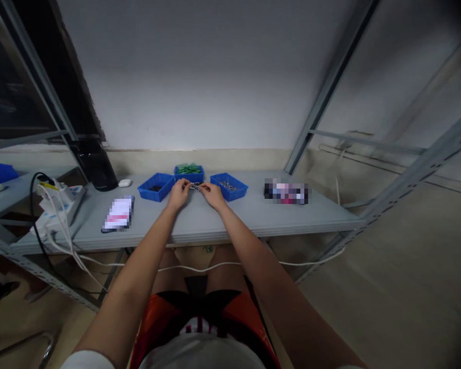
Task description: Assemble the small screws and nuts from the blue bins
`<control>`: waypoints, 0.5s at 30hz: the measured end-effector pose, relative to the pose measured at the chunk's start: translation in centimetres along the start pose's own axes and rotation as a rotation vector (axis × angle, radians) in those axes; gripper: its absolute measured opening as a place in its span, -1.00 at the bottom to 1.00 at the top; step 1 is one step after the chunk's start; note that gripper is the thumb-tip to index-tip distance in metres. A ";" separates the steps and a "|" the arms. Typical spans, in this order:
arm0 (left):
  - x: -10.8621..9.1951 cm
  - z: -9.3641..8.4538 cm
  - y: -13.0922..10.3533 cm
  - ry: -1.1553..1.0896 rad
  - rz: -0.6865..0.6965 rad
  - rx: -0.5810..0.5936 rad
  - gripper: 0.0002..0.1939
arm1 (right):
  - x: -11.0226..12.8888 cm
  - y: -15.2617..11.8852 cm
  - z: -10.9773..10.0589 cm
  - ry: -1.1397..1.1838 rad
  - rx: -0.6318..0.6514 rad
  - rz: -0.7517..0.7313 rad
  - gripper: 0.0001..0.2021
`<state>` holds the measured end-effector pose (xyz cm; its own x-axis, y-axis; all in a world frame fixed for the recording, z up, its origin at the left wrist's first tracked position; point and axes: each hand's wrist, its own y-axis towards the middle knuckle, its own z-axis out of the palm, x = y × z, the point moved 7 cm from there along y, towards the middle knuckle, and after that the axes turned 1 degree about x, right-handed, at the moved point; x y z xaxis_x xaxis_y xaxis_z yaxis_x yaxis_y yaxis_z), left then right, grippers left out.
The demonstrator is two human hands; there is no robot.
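Note:
My left hand (180, 192) and my right hand (212, 195) come close together over the table, both with fingers pinched. Between the fingertips shows a small, thin silvery piece (194, 187), too small to name; both hands seem to be on it. Just behind, a blue bin (189, 176) holds green pieces that look like small packets. Left of my hands stands a blue bin (146, 196) with small dark parts inside. To their right, another blue bin (239, 195) contains thin silvery metal parts.
On the grey table (200, 225) lie a phone (119, 212), a small white case (125, 183) and a blurred object (286, 192). A black bottle (97, 166) and a power strip with cables (61, 207) stand at the left. Metal posts (326, 87) frame the table; a white cable (215, 265) hangs along its front.

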<state>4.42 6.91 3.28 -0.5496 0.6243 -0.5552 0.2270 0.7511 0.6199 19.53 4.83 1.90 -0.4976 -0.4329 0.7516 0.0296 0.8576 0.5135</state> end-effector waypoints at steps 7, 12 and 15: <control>-1.0 2.9 -1.3 0.118 0.100 0.329 -0.86 | 0.8 0.0 -0.8 0.089 -0.094 -0.063 -0.80; -1.3 2.9 -1.3 0.105 0.123 0.300 -0.86 | 1.0 -0.1 -0.9 0.071 -0.124 -0.065 -0.82; -0.9 2.4 -0.8 0.052 0.108 0.232 -0.87 | 0.8 0.1 -1.3 0.079 -0.155 -0.059 -0.82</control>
<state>6.71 6.27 1.94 -0.5511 0.6964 -0.4598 0.4619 0.7135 0.5269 20.26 4.21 3.05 -0.4330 -0.5065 0.7456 0.1387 0.7799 0.6104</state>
